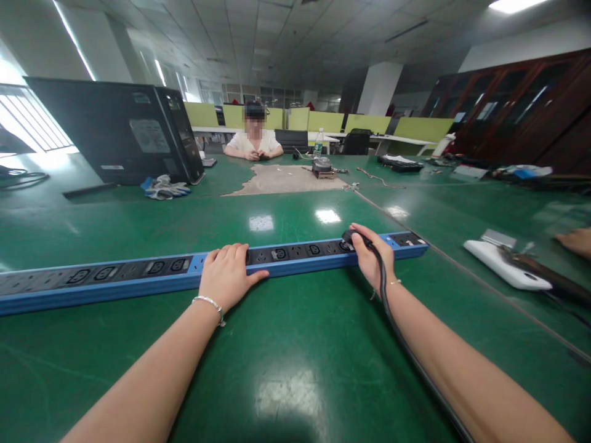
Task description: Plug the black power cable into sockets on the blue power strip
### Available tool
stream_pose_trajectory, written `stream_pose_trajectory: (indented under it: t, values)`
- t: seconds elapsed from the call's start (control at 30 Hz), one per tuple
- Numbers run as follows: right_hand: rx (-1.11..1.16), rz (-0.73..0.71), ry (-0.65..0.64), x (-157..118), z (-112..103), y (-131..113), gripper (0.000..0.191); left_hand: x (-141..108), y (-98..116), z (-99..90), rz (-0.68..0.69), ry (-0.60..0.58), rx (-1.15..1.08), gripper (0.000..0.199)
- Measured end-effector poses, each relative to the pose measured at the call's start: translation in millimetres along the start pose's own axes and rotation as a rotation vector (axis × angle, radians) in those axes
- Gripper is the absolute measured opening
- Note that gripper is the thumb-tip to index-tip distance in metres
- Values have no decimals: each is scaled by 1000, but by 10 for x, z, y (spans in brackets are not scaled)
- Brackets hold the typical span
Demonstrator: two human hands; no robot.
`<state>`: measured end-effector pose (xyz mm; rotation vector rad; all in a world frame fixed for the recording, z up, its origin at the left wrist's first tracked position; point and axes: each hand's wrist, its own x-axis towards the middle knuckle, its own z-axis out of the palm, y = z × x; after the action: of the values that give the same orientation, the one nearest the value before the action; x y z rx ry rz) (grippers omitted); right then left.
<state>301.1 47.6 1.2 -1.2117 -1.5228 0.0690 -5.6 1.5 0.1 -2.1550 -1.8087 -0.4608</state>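
Note:
A long blue power strip (300,253) with black sockets lies across the green table, running from the left edge to right of centre. My left hand (226,274) grips it near the middle, fingers over the top and thumb along the front side. Between the fingers and thumb of my right hand (373,255) is a black power plug (349,235), held at a socket near the strip's right end. Whether the plug is seated in that socket, I cannot tell. Its black cable (406,344) hangs over my right wrist and runs down along the forearm.
A black computer case (115,129) stands at back left, with work gloves (165,187) by it. Across the green table (277,326) sits a person (253,138). A white device (505,264) lies at right, near another person's hand (575,242). A bottle (318,144) stands behind.

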Motion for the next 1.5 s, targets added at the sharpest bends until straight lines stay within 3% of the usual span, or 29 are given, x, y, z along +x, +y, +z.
stream_pose_trajectory:
  t: [0.13, 0.4, 0.53, 0.83, 1.0, 1.5]
  values:
    - [-33, -16, -49, -68, 139, -104, 34, -4, 2, 3, 8, 10, -3, 65]
    - [-208, -29, -115, -127, 207, -256, 31, 2, -3, 7, 2, 3, -33, 66]
    - [-282, -124, -141, -170, 244, -291, 30, -3, -2, 6, -1, 6, -41, 65]
    - [-355, -152, -81, -268, 297, -280, 30, -12, 5, 9, -4, 23, -53, 64]
    - [-414, -181, -120, -251, 282, -284, 29, -15, -3, 19, -4, 34, -59, 65]
    - [-362, -96, -75, -293, 318, -256, 31, -8, 0, 15, -15, 29, -56, 65]
